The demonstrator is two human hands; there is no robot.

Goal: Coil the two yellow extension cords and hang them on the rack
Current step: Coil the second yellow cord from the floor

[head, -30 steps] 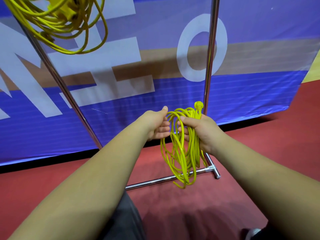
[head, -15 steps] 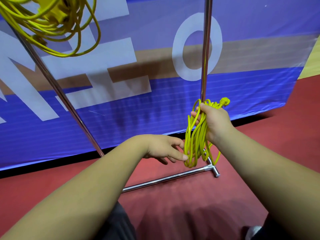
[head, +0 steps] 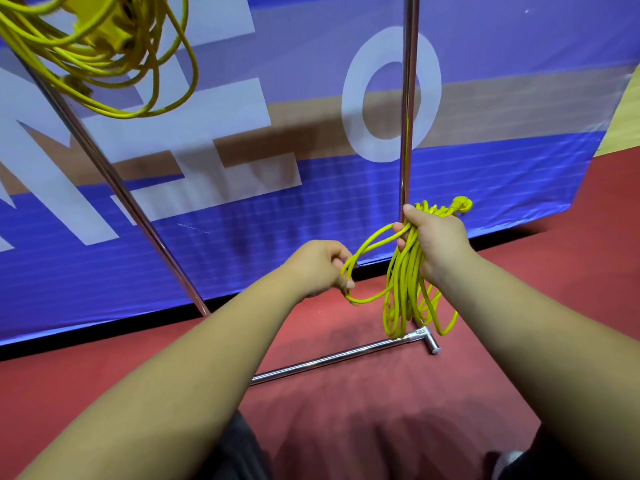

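Yellow cord bundle (head: 403, 289) hangs gripped in the right hand (head: 438, 244); left hand (head: 318, 268) pinches one loose loop (head: 371, 241); tugging too hard could drag the coils apart.

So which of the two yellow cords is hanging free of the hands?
The coil at upper left, hanging beside the rack pole; the other bundle is gripped by the right hand.

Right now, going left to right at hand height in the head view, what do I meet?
Slanted pole → left hand → loop it pinches → right hand, gripping the coil. The upright pole overlaps the coil, so it is left out.
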